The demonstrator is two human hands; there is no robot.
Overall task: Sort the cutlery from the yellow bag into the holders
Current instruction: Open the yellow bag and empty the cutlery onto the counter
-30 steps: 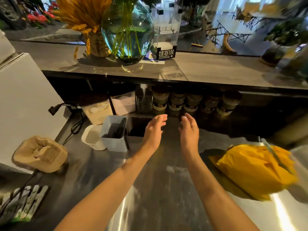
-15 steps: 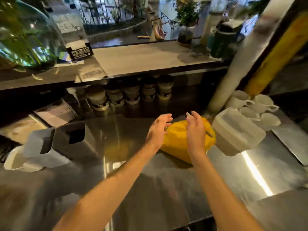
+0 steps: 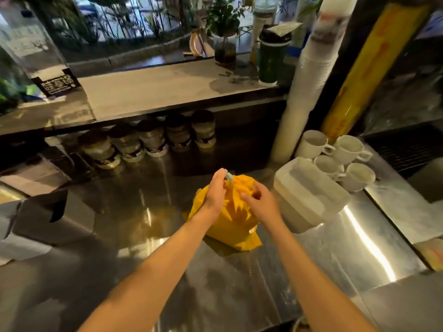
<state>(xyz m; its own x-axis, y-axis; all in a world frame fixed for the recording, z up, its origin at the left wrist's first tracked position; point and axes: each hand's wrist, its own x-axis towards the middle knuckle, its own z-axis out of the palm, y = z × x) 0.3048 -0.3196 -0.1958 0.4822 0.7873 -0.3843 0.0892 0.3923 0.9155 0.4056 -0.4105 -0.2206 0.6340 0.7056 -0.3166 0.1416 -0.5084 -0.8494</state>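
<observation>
**Both hands at the mouth of the yellow bag**

The yellow bag [image 3: 230,221] sits on the steel counter [image 3: 239,291], toward its back right part, just left of a lidded white plastic container [image 3: 309,195]. The left hand [image 3: 217,190] is at the top of the bag, its fingers curled round a pale, slim utensil handle [image 3: 228,175] that sticks up from the bag's mouth; blur hides what kind of cutlery it is. The right hand [image 3: 260,200] rests on the bag's upper right side with fingers bent onto the plastic; whether it actually pinches the bag cannot be told.

The holders [image 3: 40,212] stand at the counter's left edge, well apart from the bag, blurred. Four white cups [image 3: 340,156] cluster behind the container near the back right corner. A row of jars [image 3: 153,140] lines the back edge under the upper shelf [image 3: 148,92].
</observation>
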